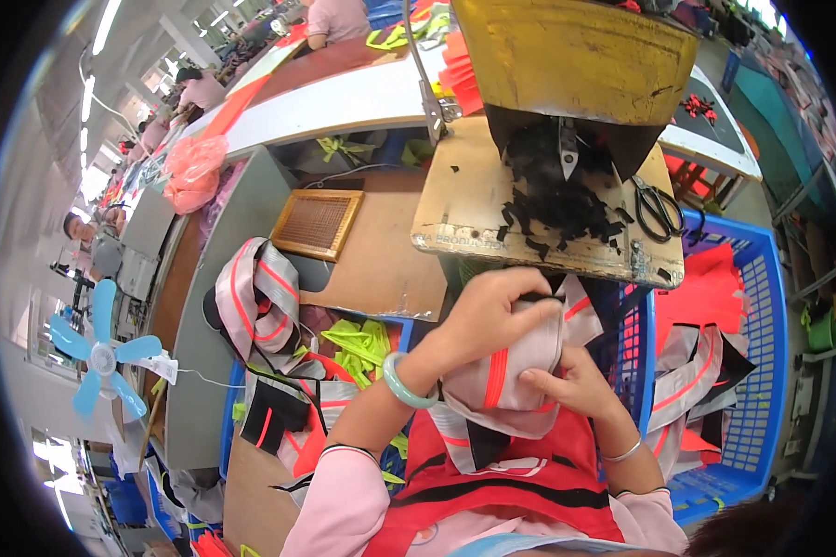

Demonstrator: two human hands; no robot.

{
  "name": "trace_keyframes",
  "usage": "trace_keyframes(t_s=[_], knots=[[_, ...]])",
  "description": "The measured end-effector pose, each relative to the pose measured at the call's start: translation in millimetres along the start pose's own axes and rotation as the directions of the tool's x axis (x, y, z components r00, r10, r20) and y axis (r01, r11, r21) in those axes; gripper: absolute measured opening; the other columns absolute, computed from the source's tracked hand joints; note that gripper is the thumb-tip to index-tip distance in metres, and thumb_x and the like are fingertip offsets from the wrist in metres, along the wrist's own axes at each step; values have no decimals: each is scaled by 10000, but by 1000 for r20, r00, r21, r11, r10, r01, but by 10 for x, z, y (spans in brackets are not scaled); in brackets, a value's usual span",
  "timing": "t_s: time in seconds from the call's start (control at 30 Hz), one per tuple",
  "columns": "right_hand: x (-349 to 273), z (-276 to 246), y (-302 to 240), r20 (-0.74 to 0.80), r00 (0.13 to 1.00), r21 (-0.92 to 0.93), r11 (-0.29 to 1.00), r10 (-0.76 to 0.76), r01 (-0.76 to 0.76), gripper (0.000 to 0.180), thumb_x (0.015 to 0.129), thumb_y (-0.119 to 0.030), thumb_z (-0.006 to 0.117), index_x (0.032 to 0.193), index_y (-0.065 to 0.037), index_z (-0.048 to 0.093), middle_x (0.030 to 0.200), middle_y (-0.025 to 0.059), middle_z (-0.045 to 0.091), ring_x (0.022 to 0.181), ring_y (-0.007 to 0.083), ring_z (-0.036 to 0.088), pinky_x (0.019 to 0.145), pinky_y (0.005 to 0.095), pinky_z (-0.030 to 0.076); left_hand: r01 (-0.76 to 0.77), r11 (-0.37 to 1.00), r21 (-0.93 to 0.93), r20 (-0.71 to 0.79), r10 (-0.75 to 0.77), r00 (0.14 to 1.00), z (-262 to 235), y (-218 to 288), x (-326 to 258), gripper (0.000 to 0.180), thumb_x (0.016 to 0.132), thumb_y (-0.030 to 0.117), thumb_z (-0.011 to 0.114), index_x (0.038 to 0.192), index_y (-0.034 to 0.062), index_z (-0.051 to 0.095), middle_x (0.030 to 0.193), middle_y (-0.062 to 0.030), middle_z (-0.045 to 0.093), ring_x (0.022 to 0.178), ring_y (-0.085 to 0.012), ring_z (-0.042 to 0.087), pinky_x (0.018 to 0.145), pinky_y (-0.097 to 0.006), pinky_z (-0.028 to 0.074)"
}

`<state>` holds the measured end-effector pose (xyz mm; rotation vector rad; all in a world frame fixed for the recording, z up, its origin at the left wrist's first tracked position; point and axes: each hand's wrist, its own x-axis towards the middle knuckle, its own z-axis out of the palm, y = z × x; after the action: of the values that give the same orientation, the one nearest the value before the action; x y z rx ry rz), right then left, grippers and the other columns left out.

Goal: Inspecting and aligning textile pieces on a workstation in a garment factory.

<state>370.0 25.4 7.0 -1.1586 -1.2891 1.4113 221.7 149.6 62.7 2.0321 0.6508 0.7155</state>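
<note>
A worn board [457, 200] faces you under a yellow hood [576, 60], strewn with black scraps [564, 209]. Your left hand [502, 311] is closed on the upper edge of the grey fabric [531, 357]; your right hand [578, 382] pinches its side, presumably steadying it. The fabric sits between your apron [571, 459] and the board. Right fingers: hidden behind fabric. Scraps obscure the hood's interior.

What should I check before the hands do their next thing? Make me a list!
1. Left hand on the cloth: ok, it's at the upper edge.
2. Right hand holding the cloth: ok, thumb on top.
3. Scissors out of the hands: ok, at the board's right edge.
4. Board free of bits: not ok, black scraps are piled there.
5. Cloth's underside smooth: cannot tell, it's hidden.
</note>
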Motion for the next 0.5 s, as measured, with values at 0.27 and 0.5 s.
trace_keyframes(t_s=[0.27, 0.5], knots=[[-620, -347, 1038, -136, 991, 736, 669, -7, 106, 341, 859, -101, 639, 1171, 34, 612, 1140, 111, 660, 1022, 238, 647, 896, 362, 502, 217, 918, -333, 501, -22, 865, -11, -574, -470, 275, 900, 137, 606, 1133, -9, 599, 1018, -38, 650, 955, -96, 556, 863, -277, 457], [-669, -560, 303, -708, 695, -30, 989, -125, 147, 435, 864, -122, 610, 1266, 29, 540, 1218, 125, 607, 1143, 221, 563, 995, 357, 427, -39, 981, 190, 282, -16, 959, 547, -357, -312, 255, 853, 145, 543, 1059, 29, 638, 983, -185, 661, 925, -355, 631, 794, -424, 499]])
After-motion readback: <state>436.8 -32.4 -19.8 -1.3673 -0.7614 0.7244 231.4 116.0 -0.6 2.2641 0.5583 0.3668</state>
